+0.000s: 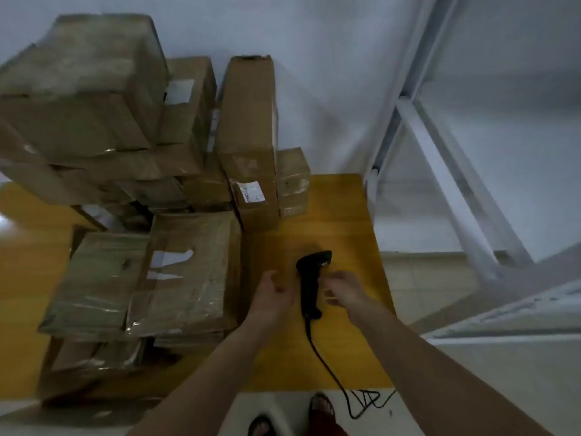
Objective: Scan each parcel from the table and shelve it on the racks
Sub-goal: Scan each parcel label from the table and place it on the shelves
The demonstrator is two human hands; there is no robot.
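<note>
scanner (pixel 309 283) flat on table (pixel 345 215) — head away, cable end toward person

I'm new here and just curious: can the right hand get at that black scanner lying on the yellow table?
Probably yes. The right hand hovers open just beside the barcode scanner, which lies on a bare patch of yellow table, clear of the parcels. Nothing sits between them.

Yellow table (pixel 345 209) carries stacked cardboard parcels (pixel 188 269) from nine to twelve o'clock. A black scanner (pixel 309 284) lies flat at centre, cord (pixel 327 366) trailing over the six o'clock edge.
</note>
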